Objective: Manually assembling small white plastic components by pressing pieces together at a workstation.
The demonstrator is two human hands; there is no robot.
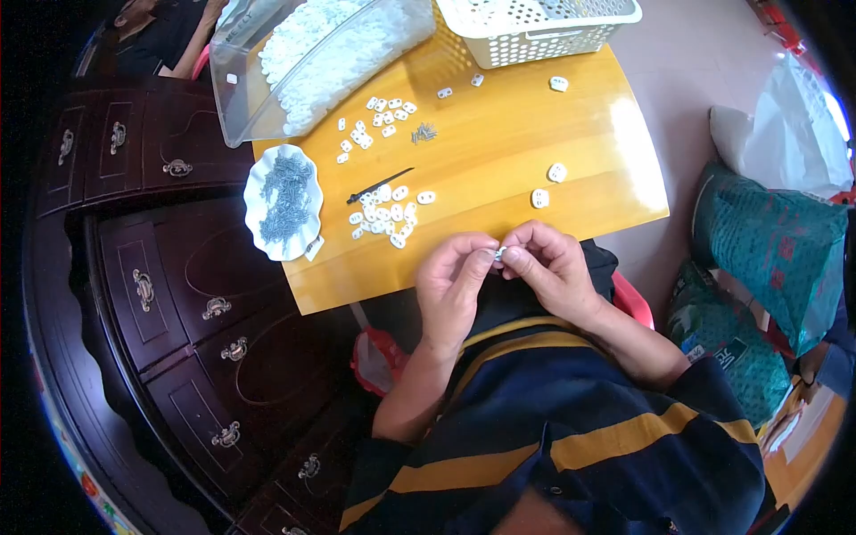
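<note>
Two-handed, pinching one small white piece by the near edge of the yellow table. Holding it from one side with the left hand, using thumb and finger tips close together. Holding it from the other side with the right hand, also pinching with thumb and finger. Mattering most here: being caught right between two pinches, touching the tips on both sides, so being no nearer to one hand than to the other. Running side to side, maybe, from left tips to right tips, but being too small and too covered for telling its long way for sure.

Leaving a pile of white pieces alone, up and to the left of the left hand, near but not touching. Seeing a black stick just beside that pile, on its far side. Seeing also two loose white pieces farther up from the right hand, near each other and apart from every finger. Finding a wavy white plate of grey bits much farther left, well apart from both hands.
</note>
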